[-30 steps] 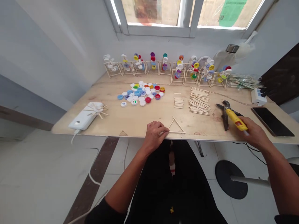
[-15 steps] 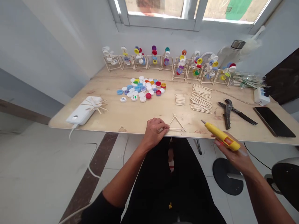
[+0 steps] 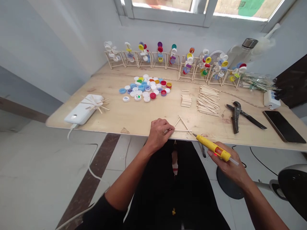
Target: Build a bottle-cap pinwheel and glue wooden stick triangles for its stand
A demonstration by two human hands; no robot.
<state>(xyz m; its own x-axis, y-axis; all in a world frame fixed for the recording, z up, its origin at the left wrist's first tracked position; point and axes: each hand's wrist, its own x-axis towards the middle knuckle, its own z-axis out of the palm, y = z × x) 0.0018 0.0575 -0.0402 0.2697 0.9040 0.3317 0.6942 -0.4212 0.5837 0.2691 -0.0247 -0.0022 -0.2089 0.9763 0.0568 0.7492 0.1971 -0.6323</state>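
Three thin wooden sticks form a small triangle near the table's front edge. My left hand (image 3: pixel 159 132) pinches the left end of its bottom stick (image 3: pixel 182 130), and its fingers cover that corner. A slanting stick (image 3: pixel 185 124) meets the bottom one at the right corner. In my right hand (image 3: pixel 229 164) is a yellow hot glue gun (image 3: pixel 209 145), with a clear glue stick poking out of its rear. Its nozzle is close to the triangle's right corner; whether it touches cannot be made out.
Bottle caps (image 3: pixel 146 89) lie heaped at centre left. Short sticks (image 3: pixel 186 101) and longer sticks (image 3: pixel 208 100) are piled behind the triangle. Pliers (image 3: pixel 236 116) and a phone (image 3: pixel 284 126) lie right; a white power bank (image 3: pixel 83 110) lies left. Several stick-and-cap models (image 3: pixel 160 57) line the back.
My right hand has brought the glue gun leftward, its nozzle now near the triangle's right corner. My left hand stays on the left corner. The view has shifted slightly.
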